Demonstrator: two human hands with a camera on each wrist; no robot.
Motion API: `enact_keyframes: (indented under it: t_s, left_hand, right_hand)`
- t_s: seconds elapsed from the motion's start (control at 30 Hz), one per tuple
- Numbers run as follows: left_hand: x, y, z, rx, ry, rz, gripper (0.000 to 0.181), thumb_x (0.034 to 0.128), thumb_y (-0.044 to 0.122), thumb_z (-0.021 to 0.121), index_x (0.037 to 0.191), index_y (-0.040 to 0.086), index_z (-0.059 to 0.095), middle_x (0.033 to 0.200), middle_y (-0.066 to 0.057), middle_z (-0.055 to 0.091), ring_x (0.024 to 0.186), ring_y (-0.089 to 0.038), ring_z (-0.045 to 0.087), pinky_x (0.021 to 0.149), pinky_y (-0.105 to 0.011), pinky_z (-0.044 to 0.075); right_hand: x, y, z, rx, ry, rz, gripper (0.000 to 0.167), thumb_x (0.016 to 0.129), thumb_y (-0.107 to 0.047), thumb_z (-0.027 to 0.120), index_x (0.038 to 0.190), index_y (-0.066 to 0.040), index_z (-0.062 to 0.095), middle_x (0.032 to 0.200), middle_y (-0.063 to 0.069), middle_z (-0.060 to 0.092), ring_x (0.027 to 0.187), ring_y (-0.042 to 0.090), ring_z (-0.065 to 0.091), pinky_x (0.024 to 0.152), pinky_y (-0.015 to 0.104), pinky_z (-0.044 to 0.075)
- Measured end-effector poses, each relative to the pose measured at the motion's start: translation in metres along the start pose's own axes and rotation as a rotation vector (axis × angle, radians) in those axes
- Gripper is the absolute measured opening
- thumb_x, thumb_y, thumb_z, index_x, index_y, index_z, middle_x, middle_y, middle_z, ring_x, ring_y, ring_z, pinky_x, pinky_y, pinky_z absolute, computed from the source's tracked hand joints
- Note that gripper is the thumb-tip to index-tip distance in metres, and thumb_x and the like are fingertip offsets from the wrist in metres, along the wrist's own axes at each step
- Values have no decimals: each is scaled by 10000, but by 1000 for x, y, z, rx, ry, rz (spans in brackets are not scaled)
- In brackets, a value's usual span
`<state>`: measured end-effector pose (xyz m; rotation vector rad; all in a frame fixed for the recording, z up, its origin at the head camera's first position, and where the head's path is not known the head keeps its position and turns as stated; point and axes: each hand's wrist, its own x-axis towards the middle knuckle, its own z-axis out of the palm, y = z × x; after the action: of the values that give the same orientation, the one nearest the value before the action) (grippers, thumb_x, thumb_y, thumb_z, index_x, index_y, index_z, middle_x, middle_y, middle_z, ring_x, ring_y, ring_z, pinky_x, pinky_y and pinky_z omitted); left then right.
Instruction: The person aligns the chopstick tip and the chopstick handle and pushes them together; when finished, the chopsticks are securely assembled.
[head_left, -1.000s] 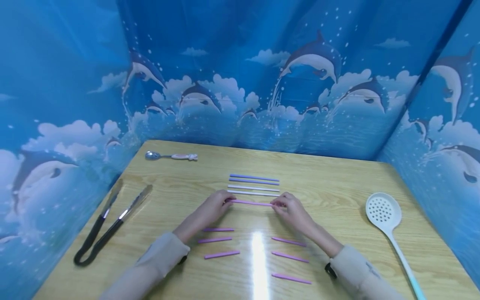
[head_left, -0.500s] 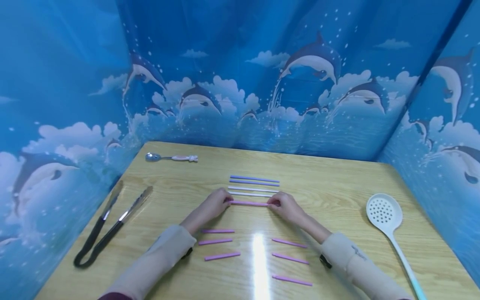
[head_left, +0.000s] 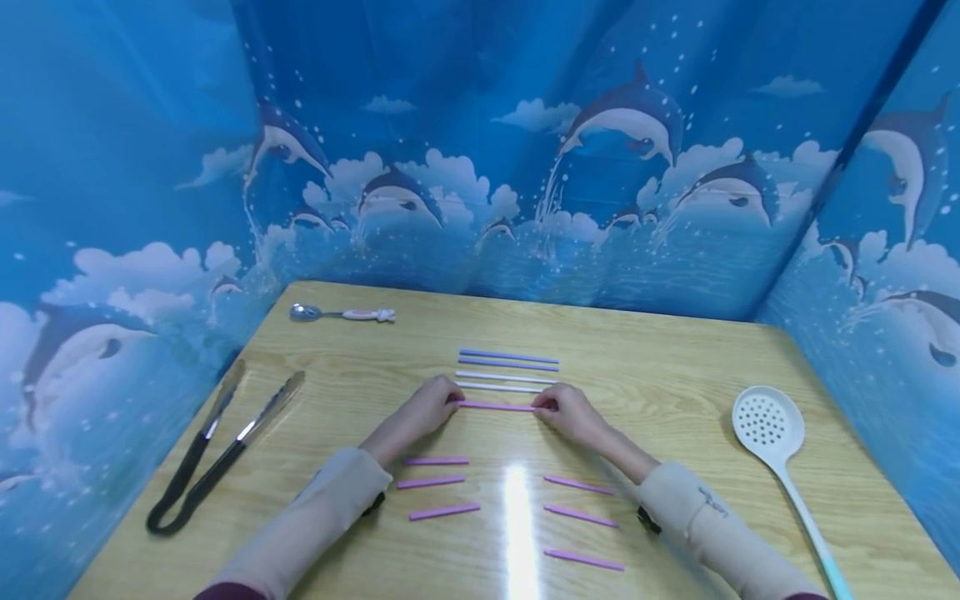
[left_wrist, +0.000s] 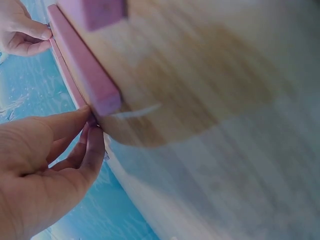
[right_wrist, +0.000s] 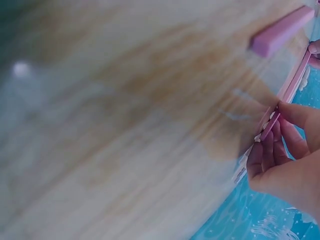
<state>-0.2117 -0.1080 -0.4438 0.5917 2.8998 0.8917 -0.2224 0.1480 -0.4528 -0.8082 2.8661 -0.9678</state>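
Note:
A thin pink stick (head_left: 495, 406) lies crosswise at the middle of the table, just in front of two white sticks (head_left: 504, 387). My left hand (head_left: 431, 408) pinches its left end between thumb and fingers; my right hand (head_left: 576, 417) pinches it near the right end. Both wrist views show the pinch close up, with the left hand (left_wrist: 55, 160) and right hand (right_wrist: 290, 150) on the same stick. Behind the white sticks are two blue sticks (head_left: 508, 357). Shorter-looking pink sticks lie nearer me, in a left group (head_left: 431, 482) and a right group (head_left: 581, 517).
Black-handled tongs (head_left: 206, 458) lie spread at the left of the wooden table (head_left: 660, 358). A small spoon (head_left: 341, 313) is at the back left. On the right lies a white slotted skimmer (head_left: 776, 442). A blue dolphin-print curtain (head_left: 480, 208) stands behind the table.
Over the first half second my right hand slid slightly left, leaving a shorter span of stick between the hands. Both forearms shifted a little inward. Since then almost nothing has moved.

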Motion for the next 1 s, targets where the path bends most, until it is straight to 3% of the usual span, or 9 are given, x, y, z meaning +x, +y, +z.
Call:
enact_keyframes:
  t_s: [0.03,0.2,0.23,0.27,0.47,0.6,0.7,0.87,1.0]
  left_hand:
    - [0,0,0,-6,-4,-10,77,826,-30,666,892,-33,707,846,-130,657,838,-266,606,821,-383,522]
    - [0,-1,0,-26,-24,-37,96,835,-34,653,918,-43,700,880,-149,659,871,-283,610,844,-400,519]
    - [0,-2,0,-27,-22,-33,100,832,-40,653,922,-47,698,882,-154,660,869,-286,612,841,-400,522]
    - [0,-3,0,-28,-17,-28,106,828,-43,655,926,-52,695,880,-158,660,865,-288,613,837,-399,524]
    - [-8,-9,-2,-30,36,2,41,797,-68,653,836,-66,664,723,-113,602,698,-229,552,690,-352,511]
    - [-22,-9,-8,-39,29,-33,121,819,-35,645,924,-91,664,817,-150,630,778,-266,588,765,-391,524]
    - [-36,-8,-16,-62,-31,-53,200,838,-11,643,1019,-97,655,921,-177,657,869,-288,620,837,-413,529]
    - [-59,-6,-24,-98,-198,0,173,841,24,655,988,-66,667,867,-103,668,807,-207,618,765,-318,538]
    - [-69,-5,-23,-145,-268,2,147,817,15,675,948,-49,667,838,-58,653,785,-170,603,737,-278,529]
  right_hand:
    - [4,22,10,10,7,-43,62,850,-72,684,872,-25,717,817,46,648,766,154,591,698,257,518]
    - [5,23,11,15,21,-81,63,844,-71,688,863,-18,716,798,42,643,748,140,583,681,263,519]
    - [4,22,10,14,17,-74,64,848,-75,688,868,-20,716,803,42,644,752,142,583,682,253,516]
    - [1,0,-1,7,6,-32,49,830,-37,692,857,0,710,797,52,642,747,155,586,677,261,521]
    - [-7,-3,-9,36,-17,64,81,853,-48,677,916,-4,703,867,70,657,802,180,609,731,289,533]
    - [-20,-5,-18,56,-35,132,103,851,-54,676,937,-3,697,870,63,650,782,157,595,709,276,520]
    - [-33,-7,-28,80,-117,133,120,856,-88,676,934,1,695,841,34,646,757,122,575,679,244,501]
    - [-59,-11,-42,163,-327,98,117,855,-139,689,899,-30,683,811,-21,639,744,69,556,664,211,490]
    - [-74,-13,-43,214,-412,105,109,816,-132,722,874,-58,666,777,-41,615,703,47,540,633,199,484]
